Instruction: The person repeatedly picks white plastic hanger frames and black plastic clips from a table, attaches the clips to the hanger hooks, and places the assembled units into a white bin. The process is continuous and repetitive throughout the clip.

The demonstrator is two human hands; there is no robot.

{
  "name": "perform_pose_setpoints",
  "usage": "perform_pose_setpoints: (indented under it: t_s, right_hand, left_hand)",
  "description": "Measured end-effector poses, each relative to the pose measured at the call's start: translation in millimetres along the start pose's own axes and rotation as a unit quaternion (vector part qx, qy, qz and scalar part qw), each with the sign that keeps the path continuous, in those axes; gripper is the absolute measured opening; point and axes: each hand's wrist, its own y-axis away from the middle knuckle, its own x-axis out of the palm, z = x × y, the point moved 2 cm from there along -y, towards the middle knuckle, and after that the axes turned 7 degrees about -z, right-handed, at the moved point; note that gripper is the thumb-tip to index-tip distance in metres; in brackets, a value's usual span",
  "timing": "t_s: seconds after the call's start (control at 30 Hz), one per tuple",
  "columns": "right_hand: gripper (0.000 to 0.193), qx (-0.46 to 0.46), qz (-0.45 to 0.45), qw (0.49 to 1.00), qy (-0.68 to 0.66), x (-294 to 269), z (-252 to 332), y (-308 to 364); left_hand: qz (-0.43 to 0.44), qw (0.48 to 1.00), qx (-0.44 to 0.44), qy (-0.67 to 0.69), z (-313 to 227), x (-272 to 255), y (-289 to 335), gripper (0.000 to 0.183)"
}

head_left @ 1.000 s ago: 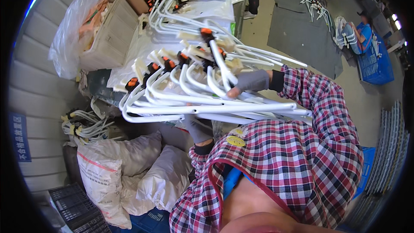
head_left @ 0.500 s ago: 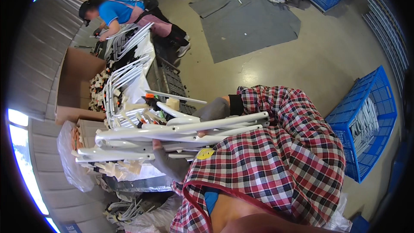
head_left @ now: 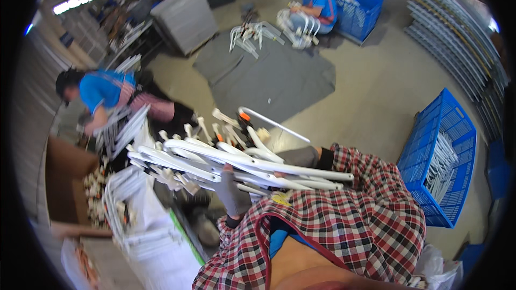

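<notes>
A bundle of white bent metal tubes [head_left: 258,164] lies across my front, held in both hands, off the worktable. Cream, black and orange plastic fittings [head_left: 202,129] stick out at its far left end. My left hand [head_left: 233,192], in a grey fingerless glove, is closed round the near side of the bundle. On the far side my right hand [head_left: 299,158], gloved alike, grips the tubes, its fingers partly hidden by them. One thin tube [head_left: 274,125] juts out above the rest toward the right.
More white tubes [head_left: 115,198] lie on the sheet-covered worktable [head_left: 161,258], beside a cardboard box [head_left: 70,156] and loose fittings. A blue crate [head_left: 411,182] of tubes stands at right. One co-worker [head_left: 105,88] bends over tubes at left; another [head_left: 322,5] sits beyond the grey mat [head_left: 295,75].
My view and body have turned to the right. The bundle has swung away from the worktable with both hands still gripping it. The seated co-worker now shows more fully.
</notes>
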Motion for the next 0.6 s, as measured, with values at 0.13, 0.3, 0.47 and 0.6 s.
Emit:
perform_pose_setpoints:
  t_s: [0.13,0.3,0.47,0.6]
  right_hand:
    - [0.063,0.061,-0.086,0.994,-0.018,-28.7,1.5,-1.5]
    - [0.052,-0.006,-0.122,0.987,0.100,-59.7,3.3,-8.5]
    - [0.069,0.043,-0.190,0.964,0.180,-73.7,10.0,-0.9]
    - [0.073,0.049,-0.129,0.982,0.126,-63.3,11.4,-0.1]
  left_hand:
    - [-0.002,0.997,-0.081,-0.013,15.2,16.7,-41.7,0.045]
    - [0.065,0.989,-0.087,0.103,32.1,28.5,-82.1,0.041]
    - [0.150,0.980,-0.102,0.083,40.9,40.5,-97.5,0.031]
    - [0.086,0.994,-0.005,-0.060,45.6,24.3,-77.2,0.027]
